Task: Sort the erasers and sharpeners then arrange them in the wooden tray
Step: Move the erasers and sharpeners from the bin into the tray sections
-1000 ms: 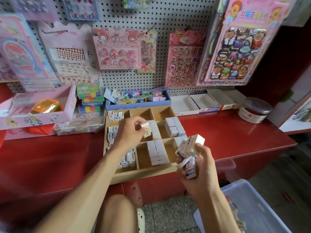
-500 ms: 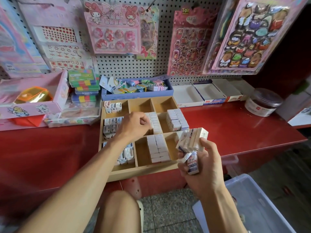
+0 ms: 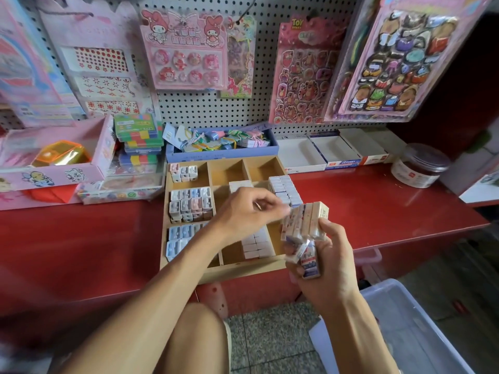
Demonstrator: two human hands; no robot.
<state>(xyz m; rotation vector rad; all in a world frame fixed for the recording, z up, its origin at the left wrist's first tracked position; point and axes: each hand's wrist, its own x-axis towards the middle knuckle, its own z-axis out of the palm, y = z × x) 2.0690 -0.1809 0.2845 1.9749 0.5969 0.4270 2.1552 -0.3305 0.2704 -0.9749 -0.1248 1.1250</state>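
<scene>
Your left hand (image 3: 249,209) had lifted out of the wooden tray (image 3: 229,272) since half a second earlier, when it was down in the middle compartment, and now reached across to the bundle of erasers (image 3: 306,222) held in your right hand (image 3: 321,260). Its fingers were curled, thumb and fingertips drawn together at the left edge of the bundle; motion blur hid whether they already pinched an eraser. Your right hand gripped the bundle upright above the tray's front right corner, with one more blue-and-white eraser (image 3: 310,263) tucked lower in the palm.

On the red counter (image 3: 378,209), the tray's left column held sharpeners (image 3: 190,203) in white, blue and pink, packed in rows. White erasers lay in neat double rows in the right-hand cell (image 3: 286,190) and in the front middle cell (image 3: 256,245). Two cells in the back row showed bare wood.

Behind the tray sat a blue box (image 3: 224,153) of small trinkets, with open white cartons (image 3: 302,157) to its right and a dark-lidded jar (image 3: 420,164) beyond them. Sticker sheets hung on the pegboard (image 3: 205,106). A translucent plastic bin (image 3: 421,327) stood on the floor at lower right.
</scene>
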